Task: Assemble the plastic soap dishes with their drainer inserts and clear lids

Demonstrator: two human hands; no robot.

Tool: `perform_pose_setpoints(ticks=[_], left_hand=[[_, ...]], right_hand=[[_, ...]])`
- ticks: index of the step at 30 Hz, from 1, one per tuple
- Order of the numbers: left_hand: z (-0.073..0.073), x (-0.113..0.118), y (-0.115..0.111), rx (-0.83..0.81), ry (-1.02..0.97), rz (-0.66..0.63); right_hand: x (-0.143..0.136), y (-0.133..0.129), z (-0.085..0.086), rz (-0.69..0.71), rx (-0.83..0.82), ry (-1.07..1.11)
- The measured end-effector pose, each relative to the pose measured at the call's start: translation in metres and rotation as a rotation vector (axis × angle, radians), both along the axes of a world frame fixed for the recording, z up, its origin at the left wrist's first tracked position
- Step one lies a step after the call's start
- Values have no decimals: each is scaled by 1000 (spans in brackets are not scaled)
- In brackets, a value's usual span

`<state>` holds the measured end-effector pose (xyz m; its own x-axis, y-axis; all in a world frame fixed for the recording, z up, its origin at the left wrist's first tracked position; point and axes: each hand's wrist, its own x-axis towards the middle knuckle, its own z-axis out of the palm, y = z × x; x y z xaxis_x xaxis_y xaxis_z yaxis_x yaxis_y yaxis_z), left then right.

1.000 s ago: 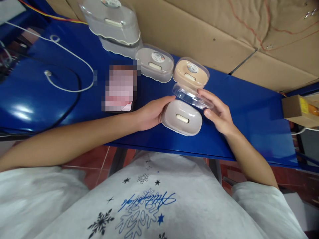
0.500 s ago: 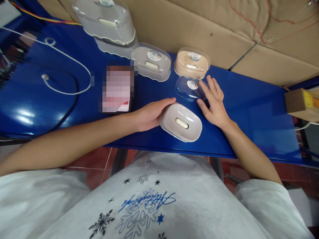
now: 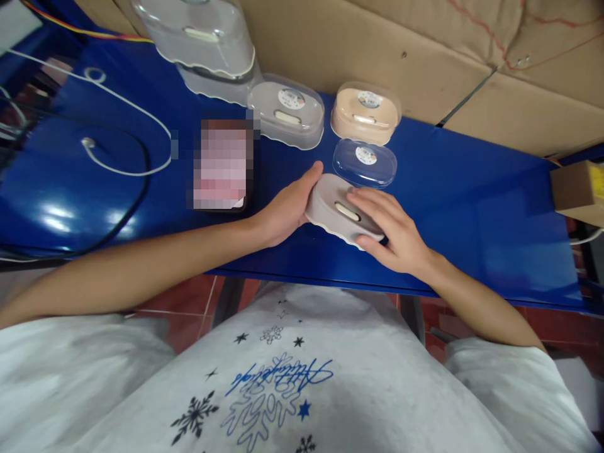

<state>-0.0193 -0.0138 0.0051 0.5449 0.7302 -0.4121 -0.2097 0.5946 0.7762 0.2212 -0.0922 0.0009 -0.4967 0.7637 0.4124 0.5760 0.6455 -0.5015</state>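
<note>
A grey oval soap dish (image 3: pixel 325 196) with a wavy rim and a pale slotted insert is held near the front of the blue table. My left hand (image 3: pixel 287 212) grips its left end, thumb along the far side. Across its right end lies my right hand (image 3: pixel 396 234), fingers over the top and thumb at the near edge, closed on the dish. What the fingertips touch underneath is hidden. Just beyond the dish, a clear oval lid (image 3: pixel 380 168) with a round sticker rests on the table. Behind that lid stands a peach soap dish (image 3: pixel 343 119) under its own clear cover.
Grey covered soap dishes stand at the back: a single one (image 3: pixel 264 107) and a stack (image 3: pixel 224 53) to its left. A pixelated flat object (image 3: pixel 221 167) lies left of my hands. White cable (image 3: pixel 136 113) loops leftward. Cardboard (image 3: pixel 358 44) lines the back; a small box (image 3: pixel 573 195) sits right.
My right hand has left the clear lid and come down onto the soap dish's right end. The dish has shifted slightly away from me and tilted, still in my left hand.
</note>
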Motion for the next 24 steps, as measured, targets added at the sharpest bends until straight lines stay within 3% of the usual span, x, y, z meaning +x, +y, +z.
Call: perform_pose_setpoints(ticks=[7,11,16,24], left_hand=[[10,-10,4,341,88,-242],[11,-20,16,437,248,-423],[11,-28,24,506,307,-391],[11,-36,24,370,212,-369]], right_hand=[[5,4,9,-80,-58,147],[8,6,8,-118,-122,192],[8,5,9,-88,-142,198],[8,6,13,-40,-149,179]])
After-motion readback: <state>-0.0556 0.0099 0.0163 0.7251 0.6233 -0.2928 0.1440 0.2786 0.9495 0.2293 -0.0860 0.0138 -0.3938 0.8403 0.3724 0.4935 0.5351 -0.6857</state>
